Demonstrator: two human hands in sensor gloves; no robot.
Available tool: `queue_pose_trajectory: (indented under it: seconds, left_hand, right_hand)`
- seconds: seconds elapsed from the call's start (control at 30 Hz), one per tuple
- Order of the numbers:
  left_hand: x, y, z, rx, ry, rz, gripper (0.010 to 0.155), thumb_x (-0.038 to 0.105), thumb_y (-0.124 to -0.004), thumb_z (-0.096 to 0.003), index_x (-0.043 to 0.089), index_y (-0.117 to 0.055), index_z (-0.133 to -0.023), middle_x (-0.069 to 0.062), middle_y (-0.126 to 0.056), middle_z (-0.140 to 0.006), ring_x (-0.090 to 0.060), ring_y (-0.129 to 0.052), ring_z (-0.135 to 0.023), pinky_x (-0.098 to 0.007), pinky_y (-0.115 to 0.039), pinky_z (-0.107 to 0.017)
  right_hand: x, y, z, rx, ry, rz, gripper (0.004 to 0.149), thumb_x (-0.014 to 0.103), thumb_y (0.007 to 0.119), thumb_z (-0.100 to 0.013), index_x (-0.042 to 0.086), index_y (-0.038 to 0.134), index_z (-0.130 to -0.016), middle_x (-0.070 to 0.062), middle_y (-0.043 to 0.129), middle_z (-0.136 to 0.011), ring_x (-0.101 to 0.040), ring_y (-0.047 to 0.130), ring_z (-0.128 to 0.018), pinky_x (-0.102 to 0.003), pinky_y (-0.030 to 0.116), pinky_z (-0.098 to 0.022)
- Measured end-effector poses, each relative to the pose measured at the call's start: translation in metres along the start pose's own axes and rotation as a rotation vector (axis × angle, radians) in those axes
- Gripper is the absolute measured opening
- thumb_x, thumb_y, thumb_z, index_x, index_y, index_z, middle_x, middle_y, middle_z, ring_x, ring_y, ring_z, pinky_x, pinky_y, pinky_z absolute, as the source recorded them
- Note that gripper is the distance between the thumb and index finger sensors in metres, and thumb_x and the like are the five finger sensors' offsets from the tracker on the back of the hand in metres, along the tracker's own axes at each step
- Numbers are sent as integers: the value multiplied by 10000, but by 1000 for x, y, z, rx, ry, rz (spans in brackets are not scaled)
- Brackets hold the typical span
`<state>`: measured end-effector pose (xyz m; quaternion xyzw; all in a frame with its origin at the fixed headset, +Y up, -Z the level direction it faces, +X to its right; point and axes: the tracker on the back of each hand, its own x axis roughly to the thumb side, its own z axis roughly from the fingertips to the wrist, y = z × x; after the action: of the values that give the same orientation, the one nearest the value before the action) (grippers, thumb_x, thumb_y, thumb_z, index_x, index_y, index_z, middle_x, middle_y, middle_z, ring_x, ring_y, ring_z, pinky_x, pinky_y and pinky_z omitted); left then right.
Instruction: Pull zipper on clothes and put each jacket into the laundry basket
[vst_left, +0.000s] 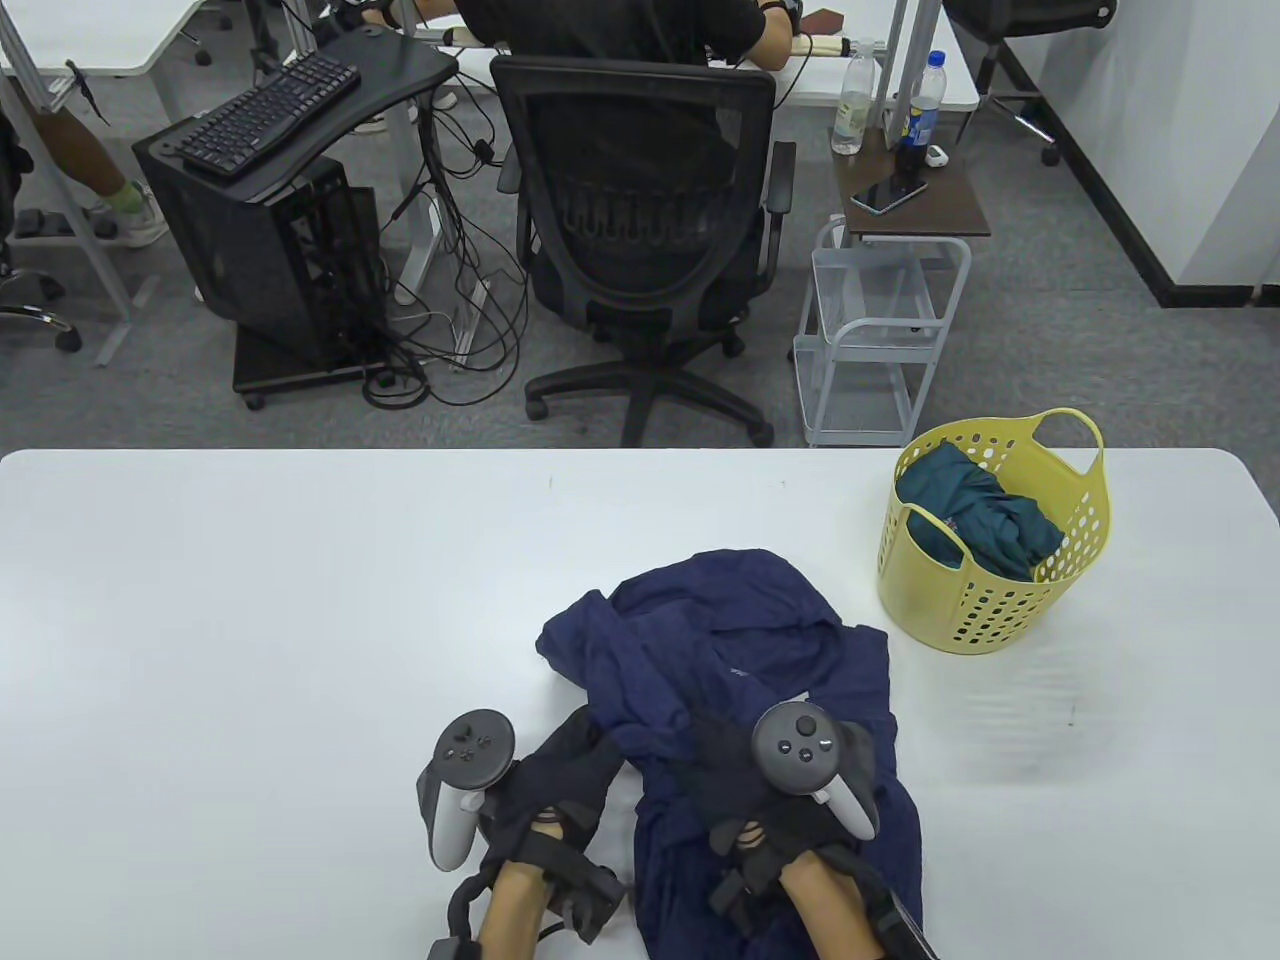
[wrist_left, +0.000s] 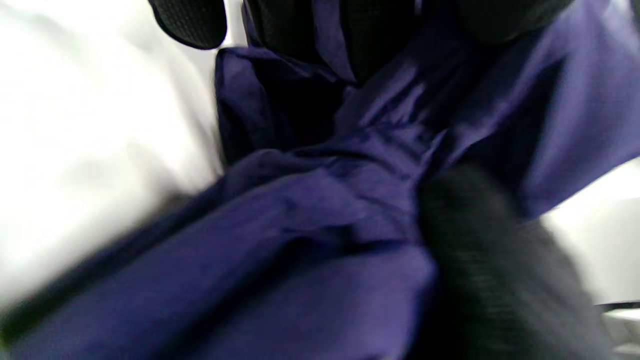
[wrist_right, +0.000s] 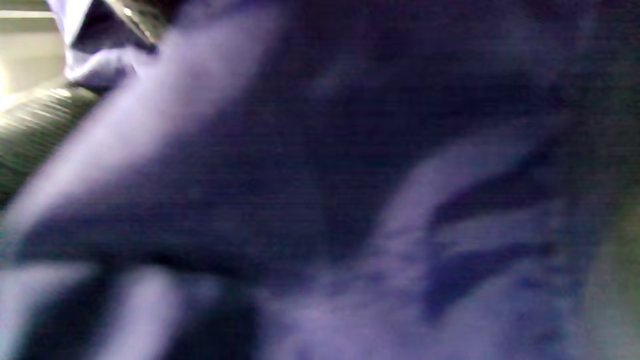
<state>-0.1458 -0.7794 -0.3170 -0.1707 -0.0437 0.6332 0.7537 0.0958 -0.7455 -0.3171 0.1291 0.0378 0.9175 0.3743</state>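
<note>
A crumpled navy jacket (vst_left: 730, 640) lies on the white table (vst_left: 250, 620) near its front edge. My left hand (vst_left: 585, 745) grips the jacket's left edge. In the left wrist view its gloved fingers (wrist_left: 375, 35) dig into bunched navy jacket (wrist_left: 325, 225) fabric. My right hand (vst_left: 720, 750) sits on the middle of the jacket, fingers buried in the cloth. It shows as a dark blur (wrist_left: 490, 260) in the left wrist view. The right wrist view is filled with blurred navy jacket (wrist_right: 320, 200). The zipper is hidden. The yellow laundry basket (vst_left: 990, 610) stands to the right, holding a teal garment (vst_left: 975, 510).
Beyond the table's far edge stand an office chair (vst_left: 645, 220) with a seated person, a wire trolley (vst_left: 880, 330) and a computer tower (vst_left: 265, 260). Bare table stretches to the left of my hands.
</note>
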Motion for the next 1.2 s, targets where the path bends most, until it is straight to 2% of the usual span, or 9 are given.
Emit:
queue_pose_trajectory:
  seconds: [0.2, 0.4, 0.63, 0.73, 0.8, 0.97, 1.03, 1.1, 1.2]
  left_hand:
    - [-9, 1, -3, -67, 0, 163, 434, 549, -623, -450, 503, -631, -881, 212, -725, -1092, -271, -581, -1086, -569, -571, -730]
    - [-6, -3, -6, -87, 6, 145, 450, 536, -584, -439, 509, -569, -888, 275, -910, -776, -152, -764, -981, -551, -599, -726]
    - [12, 10, 0, 47, -6, -161, 449, 528, -625, -437, 438, -646, -877, 167, -928, -472, -151, -870, -694, -583, -631, -675]
    - [27, 15, 9, 190, -30, -446, 485, 582, -611, -408, 433, -685, -863, 172, -929, -385, -147, -899, -598, -578, -672, -640]
    - [36, 13, 15, 232, -69, -597, 639, 700, -615, -329, 385, -693, -880, 149, -925, -366, -173, -893, -571, -615, -663, -619]
    - [58, -11, 25, 153, -70, -1000, 994, 843, -724, -159, 336, -552, -996, 145, -873, -511, -195, -829, -650, -664, -630, -632]
    - [60, -21, 25, 145, -22, -1118, 1030, 839, -761, -146, 337, -510, -1010, 163, -852, -540, -183, -820, -663, -664, -628, -641]
    - [58, -33, 20, 149, 40, -1221, 994, 783, -838, -191, 315, -509, -1003, 169, -841, -542, -174, -826, -647, -659, -638, -636]
    - [54, -37, 16, 313, 80, -1299, 684, 567, -822, -359, 337, -585, -958, 182, -863, -547, -159, -851, -657, -647, -646, -641]
  right_hand:
    - [2, -4, -1, -44, 62, 48, 448, 407, 721, -536, 316, 761, -974, 24, 908, -906, -297, 897, -772, -529, 709, -606]
    - [0, -24, 4, -130, 89, 67, 411, 388, 743, -530, 309, 809, -927, 56, 963, -751, -275, 920, -711, -519, 719, -596]
    - [-5, -35, 10, -207, 96, 129, 408, 378, 743, -528, 310, 805, -925, 59, 952, -727, -279, 900, -722, -536, 699, -612]
    - [-7, -39, 12, -230, 102, 137, 406, 380, 739, -528, 307, 807, -922, 60, 952, -715, -276, 901, -713, -539, 697, -614]
    - [-9, -43, 15, -254, 97, 104, 404, 380, 734, -531, 302, 810, -919, 61, 956, -698, -276, 905, -703, -544, 696, -614]
    - [-4, -49, 23, -285, 20, -13, 404, 385, 728, -539, 326, 801, -932, 59, 961, -669, -289, 891, -712, -581, 667, -628]
    - [3, -46, 26, -256, -68, -62, 423, 399, 730, -542, 358, 781, -960, 45, 946, -699, -312, 834, -783, -630, 609, -652]
    - [15, -33, 27, -147, -180, -72, 452, 433, 737, -542, 375, 769, -989, -8, 836, -943, -391, 606, -997, -678, 500, -688]
    - [27, -2, 22, 91, -168, 197, 538, 486, 749, -533, 373, 672, -1053, 25, 646, -1166, -385, 482, -1085, -666, 449, -721]
